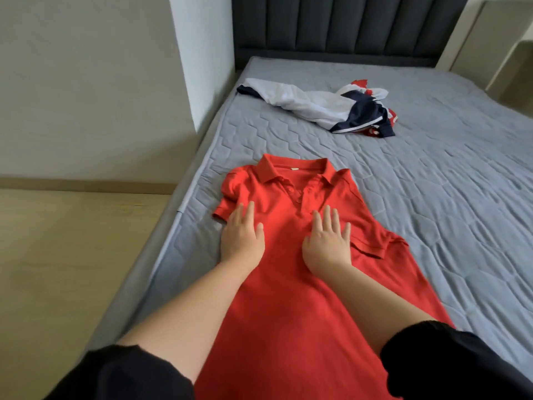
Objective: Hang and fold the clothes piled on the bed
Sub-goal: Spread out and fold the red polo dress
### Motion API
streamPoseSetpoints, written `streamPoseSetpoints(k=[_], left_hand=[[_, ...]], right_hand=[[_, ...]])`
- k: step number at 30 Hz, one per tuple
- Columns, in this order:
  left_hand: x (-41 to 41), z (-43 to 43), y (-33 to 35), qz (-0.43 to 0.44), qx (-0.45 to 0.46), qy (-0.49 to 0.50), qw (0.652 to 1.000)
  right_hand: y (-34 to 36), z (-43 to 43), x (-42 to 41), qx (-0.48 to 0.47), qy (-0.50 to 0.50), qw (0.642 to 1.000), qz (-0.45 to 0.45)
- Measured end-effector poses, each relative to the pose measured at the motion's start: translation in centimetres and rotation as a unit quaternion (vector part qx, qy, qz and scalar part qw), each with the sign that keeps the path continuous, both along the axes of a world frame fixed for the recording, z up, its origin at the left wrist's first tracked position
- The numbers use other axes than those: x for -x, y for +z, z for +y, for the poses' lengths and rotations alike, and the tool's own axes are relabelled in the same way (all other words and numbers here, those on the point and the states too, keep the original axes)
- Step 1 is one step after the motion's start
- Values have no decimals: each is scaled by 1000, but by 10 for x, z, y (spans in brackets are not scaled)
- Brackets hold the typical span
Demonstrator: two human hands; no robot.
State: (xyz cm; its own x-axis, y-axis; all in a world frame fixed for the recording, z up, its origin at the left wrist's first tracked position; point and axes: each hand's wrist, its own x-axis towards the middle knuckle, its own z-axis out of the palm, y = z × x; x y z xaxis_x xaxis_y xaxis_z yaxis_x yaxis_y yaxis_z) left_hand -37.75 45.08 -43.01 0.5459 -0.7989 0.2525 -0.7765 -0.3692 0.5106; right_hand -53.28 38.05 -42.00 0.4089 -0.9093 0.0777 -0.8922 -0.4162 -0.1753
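A red polo shirt (pixel 288 298) lies spread face up on the grey mattress (pixel 432 197), its collar pointing toward the headboard. My left hand (pixel 241 236) presses flat on the shirt beside its left sleeve, fingers straight. My right hand (pixel 328 241) presses flat on the chest just below the button placket, fingers spread. Farther up the bed lies a crumpled pile of clothes (pixel 326 106) in white, navy and red.
A dark padded headboard (pixel 346 24) stands at the far end of the bed. A white wall column (pixel 202 53) borders the bed's left side. Light wooden floor (pixel 72 255) runs along the left, below the mattress edge.
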Motion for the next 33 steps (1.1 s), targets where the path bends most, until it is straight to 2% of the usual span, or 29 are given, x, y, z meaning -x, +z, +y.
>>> streamPoseSetpoints(k=[2, 4, 8, 10, 15, 19, 21, 23, 24, 26, 27, 29, 31, 33], left_hand=[[-15, 5, 7, 183, 77, 113, 974], [-33, 8, 11, 324, 77, 179, 926], [-62, -4, 8, 551, 107, 213, 800], [-64, -7, 5, 606, 117, 199, 761], [-65, -16, 9, 575, 75, 212, 786], [-115, -16, 27, 537, 89, 234, 806], [-155, -10, 36, 444, 77, 282, 847], [-187, -2, 43, 272, 33, 328, 904], [-195, -1, 45, 212, 32, 320, 923], [-194, -5, 46, 153, 31, 259, 953], [-188, -8, 44, 155, 17, 229, 961], [-178, -12, 39, 221, -35, 182, 958], [-175, -12, 33, 314, -73, 164, 932], [-179, -11, 35, 408, -49, 192, 891]], right_hand=[[0, 11, -34, -34, 22, 998, -53], [-6, 17, -58, -88, 33, 993, -76], [-28, 21, -69, -147, -8, 987, -60], [-37, 23, -70, -133, -18, 989, -59], [-44, 19, -71, -133, -20, 990, -49], [-44, 9, -73, -179, -25, 983, -25], [-42, 4, -77, -203, -30, 979, -9], [-42, 1, -80, -217, -34, 976, 9], [-42, 1, -82, -217, -33, 975, 19], [-44, 3, -84, -212, -32, 976, 33], [-44, 4, -84, -209, -32, 977, 36], [-44, 6, -84, -207, -31, 977, 40], [-43, 6, -83, -212, -29, 976, 42], [-42, 6, -83, -216, -27, 975, 41]])
